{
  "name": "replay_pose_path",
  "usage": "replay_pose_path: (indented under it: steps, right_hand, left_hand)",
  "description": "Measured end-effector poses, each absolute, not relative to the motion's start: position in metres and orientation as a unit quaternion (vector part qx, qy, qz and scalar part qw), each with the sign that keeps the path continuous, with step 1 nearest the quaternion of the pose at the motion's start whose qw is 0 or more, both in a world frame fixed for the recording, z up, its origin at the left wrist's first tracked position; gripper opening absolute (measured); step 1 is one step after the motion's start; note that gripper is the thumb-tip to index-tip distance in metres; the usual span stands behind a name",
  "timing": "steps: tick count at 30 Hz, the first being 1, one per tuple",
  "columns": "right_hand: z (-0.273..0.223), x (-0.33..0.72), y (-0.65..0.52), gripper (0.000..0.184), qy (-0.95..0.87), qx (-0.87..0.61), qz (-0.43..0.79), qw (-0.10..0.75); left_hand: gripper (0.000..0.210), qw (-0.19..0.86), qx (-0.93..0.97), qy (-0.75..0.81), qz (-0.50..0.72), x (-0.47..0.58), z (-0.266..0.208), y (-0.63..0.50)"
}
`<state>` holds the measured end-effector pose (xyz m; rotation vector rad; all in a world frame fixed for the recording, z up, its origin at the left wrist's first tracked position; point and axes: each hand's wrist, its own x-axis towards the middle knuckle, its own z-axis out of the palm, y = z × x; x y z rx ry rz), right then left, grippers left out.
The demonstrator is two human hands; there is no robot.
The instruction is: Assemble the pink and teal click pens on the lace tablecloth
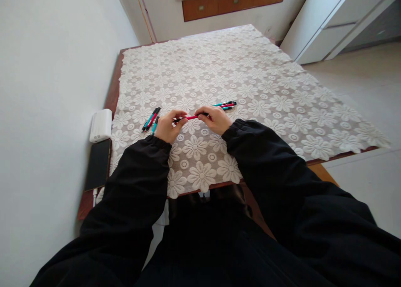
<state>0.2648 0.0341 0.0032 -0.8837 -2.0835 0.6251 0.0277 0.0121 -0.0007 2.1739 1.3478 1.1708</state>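
Note:
A red pen with dark ends [192, 117] is held level above the lace tablecloth, one end in each hand. My left hand [168, 125] pinches its left end between thumb and fingers. My right hand [215, 118] grips the other end, and the fingers hide that tip. Left of my left hand lies a small group of blue and red pens [151, 119], with another blue pen [155, 125] partly covered by the hand. Just beyond my right hand rests a second group of blue and red pens [226, 105], partly hidden by the fingers.
White floral lace [200, 176] covers the wooden table. At the left edge, beside the wall, are a white power bank or adapter [100, 125] and a dark phone [98, 165] with a white cable [95, 197]. Wooden drawers [235, 2] and a white cabinet [319, 24] stand beyond.

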Motion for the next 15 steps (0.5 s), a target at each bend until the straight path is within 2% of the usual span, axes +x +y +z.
replay_pose_path:
  steps: [15]
  right_hand:
    - [0.0053,0.2632,0.0330,0.020,-0.791,-0.374,0.268,0.404]
  left_hand:
    - [0.021,0.162,0.734,0.493,0.438,0.0311,0.0022,0.0118]
